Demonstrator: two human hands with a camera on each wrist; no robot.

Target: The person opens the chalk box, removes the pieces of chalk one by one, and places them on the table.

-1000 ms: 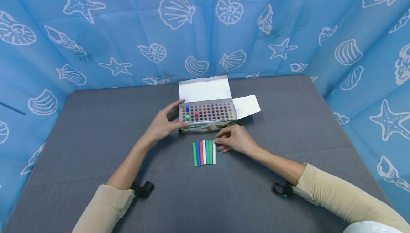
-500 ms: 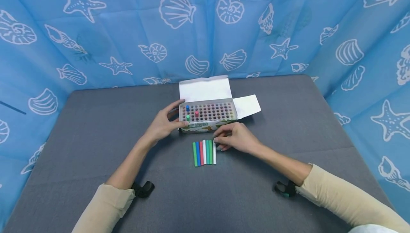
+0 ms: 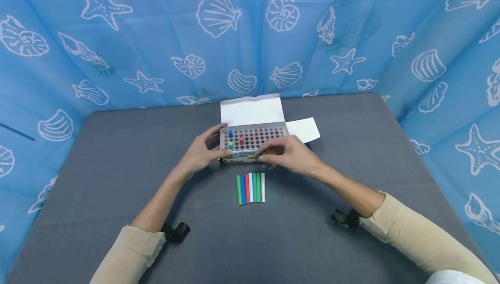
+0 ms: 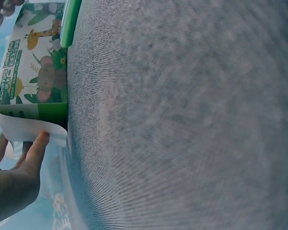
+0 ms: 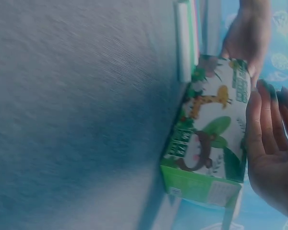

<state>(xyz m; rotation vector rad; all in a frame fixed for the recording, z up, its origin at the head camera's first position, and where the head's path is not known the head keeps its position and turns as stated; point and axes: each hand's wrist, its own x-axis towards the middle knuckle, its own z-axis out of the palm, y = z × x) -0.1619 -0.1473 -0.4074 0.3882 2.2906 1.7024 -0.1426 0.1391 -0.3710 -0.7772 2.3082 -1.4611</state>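
A chalk box (image 3: 240,158) printed with animals stands with its lid raised, showing a tray of round holes. Blue chalk (image 3: 230,133), red chalk (image 3: 241,140) and green chalk (image 3: 231,145) stick up from the tray's left part. My left hand (image 3: 201,151) grips the box's left end, thumb at the front edge and fingers toward the back. My right hand (image 3: 291,156) hovers at the box's front right, hiding part of the tray; its fingers (image 5: 254,124) lie loosely bent by the top edge, with no chalk visible between them.
Several chalk sticks lie side by side before the box, from a green stick (image 3: 239,190) on the left to a white stick (image 3: 263,187) on the right. The white side flap (image 3: 303,130) juts out right. A blue shell-print curtain (image 3: 250,36) hangs behind the grey table (image 3: 156,136).
My right hand has left the white chalk at the row's right end and moved up to the box's front. My left hand keeps its grip; the chalk row lies the same.
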